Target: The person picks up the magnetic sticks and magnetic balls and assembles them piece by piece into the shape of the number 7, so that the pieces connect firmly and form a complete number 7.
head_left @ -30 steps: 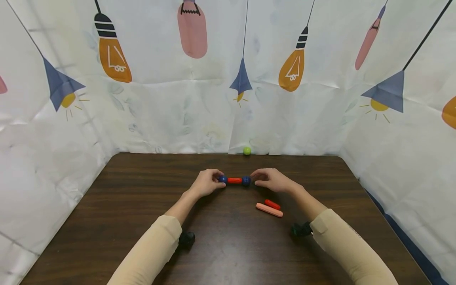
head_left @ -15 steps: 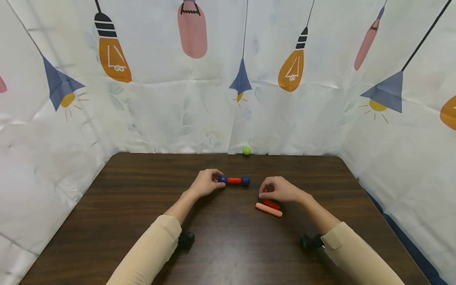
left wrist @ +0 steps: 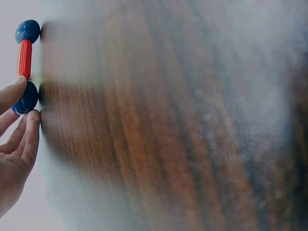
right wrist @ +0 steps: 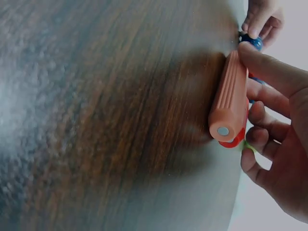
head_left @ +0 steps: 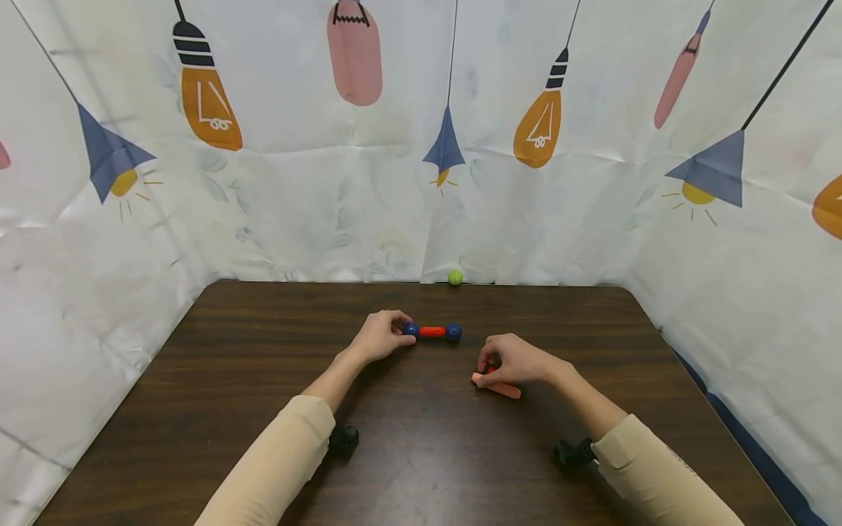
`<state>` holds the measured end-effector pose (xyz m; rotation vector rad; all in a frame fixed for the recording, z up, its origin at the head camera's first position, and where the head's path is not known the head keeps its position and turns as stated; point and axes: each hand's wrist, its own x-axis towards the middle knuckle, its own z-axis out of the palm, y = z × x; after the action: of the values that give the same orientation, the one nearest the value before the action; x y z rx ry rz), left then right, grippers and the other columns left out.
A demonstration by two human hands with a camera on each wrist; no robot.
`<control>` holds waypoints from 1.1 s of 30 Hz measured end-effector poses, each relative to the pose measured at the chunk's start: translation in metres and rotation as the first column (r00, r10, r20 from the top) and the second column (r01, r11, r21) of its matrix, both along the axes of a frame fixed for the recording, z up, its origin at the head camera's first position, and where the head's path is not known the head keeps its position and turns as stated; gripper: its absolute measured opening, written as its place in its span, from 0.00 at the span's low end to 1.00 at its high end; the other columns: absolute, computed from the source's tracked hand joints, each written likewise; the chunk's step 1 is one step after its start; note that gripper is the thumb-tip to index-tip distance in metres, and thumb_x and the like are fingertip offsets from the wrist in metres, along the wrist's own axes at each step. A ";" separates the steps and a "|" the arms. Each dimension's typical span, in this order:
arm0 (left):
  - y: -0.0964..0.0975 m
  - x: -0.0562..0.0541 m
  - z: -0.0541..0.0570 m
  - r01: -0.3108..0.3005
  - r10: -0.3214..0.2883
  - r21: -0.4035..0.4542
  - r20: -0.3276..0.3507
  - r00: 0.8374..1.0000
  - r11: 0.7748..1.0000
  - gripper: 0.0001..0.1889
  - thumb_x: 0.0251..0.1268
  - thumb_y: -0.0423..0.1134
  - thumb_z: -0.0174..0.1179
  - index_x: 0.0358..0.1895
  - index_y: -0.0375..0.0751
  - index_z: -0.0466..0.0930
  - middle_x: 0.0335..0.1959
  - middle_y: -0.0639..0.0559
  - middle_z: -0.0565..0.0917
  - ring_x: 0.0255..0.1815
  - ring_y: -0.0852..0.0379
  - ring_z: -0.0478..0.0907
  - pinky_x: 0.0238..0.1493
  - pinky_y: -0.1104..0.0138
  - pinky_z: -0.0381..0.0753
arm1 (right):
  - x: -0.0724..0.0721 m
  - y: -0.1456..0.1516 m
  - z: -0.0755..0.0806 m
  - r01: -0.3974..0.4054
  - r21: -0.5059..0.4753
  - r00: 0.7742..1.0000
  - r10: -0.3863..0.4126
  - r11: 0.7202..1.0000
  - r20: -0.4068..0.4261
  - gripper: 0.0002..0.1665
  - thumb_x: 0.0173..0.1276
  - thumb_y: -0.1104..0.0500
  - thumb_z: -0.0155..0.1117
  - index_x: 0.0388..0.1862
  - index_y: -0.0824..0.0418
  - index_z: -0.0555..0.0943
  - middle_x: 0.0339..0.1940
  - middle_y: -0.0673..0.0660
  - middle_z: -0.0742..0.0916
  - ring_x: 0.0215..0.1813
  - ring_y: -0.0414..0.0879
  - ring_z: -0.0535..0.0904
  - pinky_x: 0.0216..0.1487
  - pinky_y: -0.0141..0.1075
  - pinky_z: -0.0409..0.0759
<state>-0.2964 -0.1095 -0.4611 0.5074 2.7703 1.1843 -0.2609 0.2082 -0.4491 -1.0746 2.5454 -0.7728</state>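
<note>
One blue ball (head_left: 411,330), 9 o'clock end of red bar (head_left: 432,332), clamped in left hand (head_left: 384,336) fingers, 12 o'clock on bench (head_left: 421,453). Right hand (head_left: 516,358) just dropped to salmon rod (head_left: 505,390), 4 o'clock from bar, red rod (right wrist: 234,141) alongside; thumb touching, can't tell if fingers clamped. Work's now at rods.
</note>
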 end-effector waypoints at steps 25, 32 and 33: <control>0.000 -0.001 -0.003 -0.007 0.007 0.010 -0.002 1.000 1.000 0.18 0.64 0.38 0.74 0.54 0.36 0.85 0.38 0.50 0.84 0.39 0.55 0.79 0.45 0.60 0.82 | -0.005 -0.016 -0.005 0.118 0.015 0.993 -0.118 0.993 -0.022 0.11 0.69 0.49 0.73 0.41 0.55 0.85 0.29 0.43 0.82 0.30 0.39 0.76 0.35 0.36 0.77; 0.000 -0.001 -0.002 -0.008 0.008 0.010 0.003 1.000 1.000 0.18 0.64 0.38 0.74 0.54 0.36 0.85 0.37 0.51 0.84 0.39 0.55 0.79 0.44 0.60 0.82 | -0.007 -0.017 -0.004 0.107 0.013 0.994 -0.107 0.994 -0.030 0.07 0.70 0.53 0.73 0.38 0.55 0.86 0.26 0.42 0.83 0.25 0.37 0.76 0.33 0.35 0.78; 0.000 -0.001 -0.002 -0.008 0.008 0.008 0.002 1.000 1.000 0.18 0.64 0.38 0.74 0.54 0.36 0.85 0.37 0.51 0.84 0.39 0.55 0.79 0.44 0.60 0.82 | -0.008 -0.017 -0.003 0.116 0.007 0.993 -0.115 0.993 -0.024 0.07 0.70 0.53 0.72 0.38 0.55 0.87 0.26 0.42 0.83 0.26 0.37 0.76 0.33 0.35 0.78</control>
<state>-0.2974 -0.1096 -0.4631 0.4954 2.7697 1.1970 -0.2685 0.1913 -0.4521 -0.9461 2.6478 -0.7824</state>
